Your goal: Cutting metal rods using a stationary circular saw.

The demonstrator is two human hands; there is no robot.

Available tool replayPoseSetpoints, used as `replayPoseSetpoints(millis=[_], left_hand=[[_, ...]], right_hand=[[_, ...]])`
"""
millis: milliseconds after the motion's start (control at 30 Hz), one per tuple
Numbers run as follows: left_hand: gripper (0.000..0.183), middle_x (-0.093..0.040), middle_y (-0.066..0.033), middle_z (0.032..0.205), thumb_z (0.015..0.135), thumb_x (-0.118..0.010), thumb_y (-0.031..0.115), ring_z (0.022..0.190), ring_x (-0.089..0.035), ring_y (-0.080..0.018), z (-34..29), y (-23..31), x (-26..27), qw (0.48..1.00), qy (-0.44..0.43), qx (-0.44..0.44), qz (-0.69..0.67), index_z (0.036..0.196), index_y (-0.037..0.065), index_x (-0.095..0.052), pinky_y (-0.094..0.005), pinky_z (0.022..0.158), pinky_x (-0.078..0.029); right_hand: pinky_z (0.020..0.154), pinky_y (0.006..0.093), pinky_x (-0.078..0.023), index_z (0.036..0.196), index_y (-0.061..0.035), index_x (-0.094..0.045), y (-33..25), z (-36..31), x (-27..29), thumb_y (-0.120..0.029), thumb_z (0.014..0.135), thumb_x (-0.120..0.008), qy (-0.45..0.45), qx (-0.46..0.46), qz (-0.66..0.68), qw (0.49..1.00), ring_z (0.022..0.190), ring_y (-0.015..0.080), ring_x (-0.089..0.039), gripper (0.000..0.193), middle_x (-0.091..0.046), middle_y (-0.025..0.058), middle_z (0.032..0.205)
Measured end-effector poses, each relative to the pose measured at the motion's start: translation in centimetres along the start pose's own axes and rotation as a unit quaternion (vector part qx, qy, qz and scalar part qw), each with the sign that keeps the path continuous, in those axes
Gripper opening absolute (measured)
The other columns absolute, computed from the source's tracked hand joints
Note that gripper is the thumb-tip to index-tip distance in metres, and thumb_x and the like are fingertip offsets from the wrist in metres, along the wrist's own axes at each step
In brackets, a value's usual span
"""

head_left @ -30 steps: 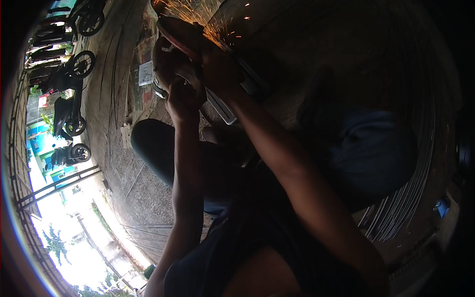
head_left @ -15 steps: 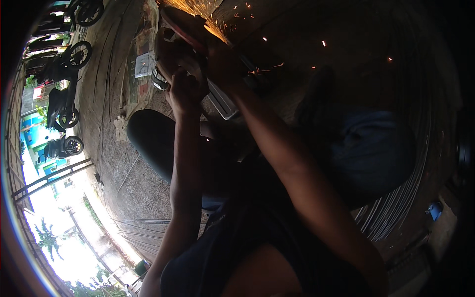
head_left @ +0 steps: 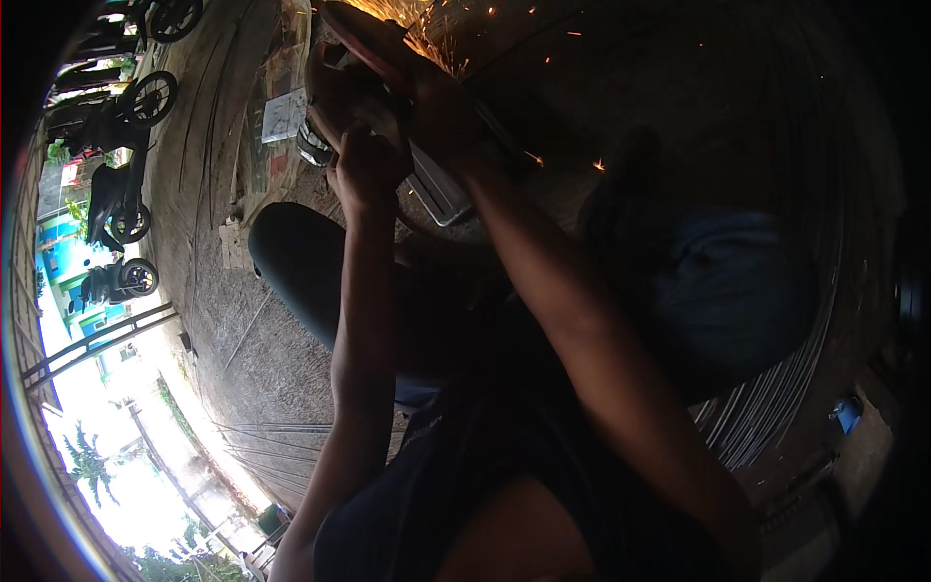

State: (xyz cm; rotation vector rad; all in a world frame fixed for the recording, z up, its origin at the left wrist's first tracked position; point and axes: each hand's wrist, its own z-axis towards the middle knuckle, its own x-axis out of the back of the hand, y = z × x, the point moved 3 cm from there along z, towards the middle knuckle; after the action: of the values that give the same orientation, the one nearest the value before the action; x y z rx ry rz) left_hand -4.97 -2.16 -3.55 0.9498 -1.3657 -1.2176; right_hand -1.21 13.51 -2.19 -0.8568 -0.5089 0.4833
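A cut-off saw [head_left: 373, 48] with a round, dark reddish guard is at the top centre, throwing orange sparks [head_left: 432, 39] from its far side. My right hand [head_left: 441, 112] is closed on the saw beside the guard; deep shade hides its fingers and the part they grip. Just left of it, my left hand [head_left: 371, 170] makes a fist low against the saw's near side, and what lies inside it cannot be made out. Below and between the hands shows a grey slotted metal base [head_left: 441, 194].
My bent knees flank the saw, the left knee [head_left: 296, 257] close to it. Thin metal rods [head_left: 761, 412] lie at the right. A pale sheet [head_left: 283, 116] is on the ground left of the saw. Parked motorbikes [head_left: 121, 204] line the left, and a blue object [head_left: 849, 415] sits far right.
The spark spray has changed shape, with a few sparks now lower, near the right forearm. Both hands stay on the saw, shifted only slightly in the picture.
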Motion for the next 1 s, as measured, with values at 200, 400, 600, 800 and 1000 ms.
replayPoseSetpoints(millis=[200, 400, 600, 800, 1000], left_hand=[[0.01, -0.05, -0.0003, 0.061, 0.083, -0.062, 0.012, 0.051, -0.05, -0.0096, -2.0, 3.9, -2.6, 0.97, 0.01, 0.082, -0.227, 0.08, 0.003, -0.058, -0.0232, 0.047, -0.042], [0.024, -0.044, 0.0014, 0.065, 0.09, -0.051, 0.023, 0.052, -0.044, -0.0079, -2.3, 4.3, -2.1, 0.972, 0.006, 0.129, -0.197, 0.1, 0.003, -0.057, -0.0228, 0.042, -0.036], [0.008, -0.048, 0.0004, 0.06, 0.083, -0.06, 0.011, 0.05, -0.05, -0.0095, -2.5, 4.5, -2.8, 0.959, 0.019, 0.117, -0.257, 0.084, 0.004, -0.057, -0.0229, 0.044, -0.038], [0.007, -0.048, 0.0002, 0.06, 0.084, -0.059, 0.012, 0.05, -0.049, -0.009, -2.4, 4.3, -2.3, 0.983, 0.018, 0.068, -0.169, 0.085, 0.005, -0.057, -0.0221, 0.044, -0.037], [0.027, -0.052, -0.0048, 0.072, 0.088, -0.056, 0.017, 0.067, -0.054, -0.0116, -1.9, 3.1, -1.8, 0.963, -0.019, 0.136, -0.231, 0.108, 0.0, -0.055, -0.0309, 0.06, -0.054]], right_hand=[[0.072, 0.0473, -0.049, 0.096, 0.0025, -0.055, 1.5, -0.3, -0.3, -0.033, 0.086, -0.056, -0.043, -0.03, -0.037, 0.998, 0.081, 0.0408, -0.06, 0.037, -0.06, 0.0238, 0.085], [0.071, 0.0472, -0.049, 0.102, 0.0026, -0.055, 0.9, -0.3, -0.4, -0.036, 0.087, -0.055, -0.066, -0.036, -0.06, 0.995, 0.081, 0.0409, -0.061, 0.041, -0.061, 0.0238, 0.087], [0.07, 0.0473, -0.05, 0.102, 0.0019, -0.056, 1.6, -0.3, -0.2, -0.035, 0.087, -0.056, -0.026, -0.009, -0.03, 0.999, 0.079, 0.0417, -0.061, 0.04, -0.061, 0.0238, 0.089], [0.068, 0.0479, -0.05, 0.102, 0.0029, -0.056, 1.1, -0.6, -0.5, -0.037, 0.087, -0.055, -0.045, 0.0, -0.058, 0.997, 0.074, 0.0418, -0.061, 0.042, -0.062, 0.0243, 0.084], [0.065, 0.048, -0.049, 0.102, 0.0029, -0.056, 1.0, -0.4, 0.0, -0.039, 0.089, -0.053, 0.004, 0.025, -0.013, 1.0, 0.072, 0.0412, -0.061, 0.044, -0.061, 0.0247, 0.078]])
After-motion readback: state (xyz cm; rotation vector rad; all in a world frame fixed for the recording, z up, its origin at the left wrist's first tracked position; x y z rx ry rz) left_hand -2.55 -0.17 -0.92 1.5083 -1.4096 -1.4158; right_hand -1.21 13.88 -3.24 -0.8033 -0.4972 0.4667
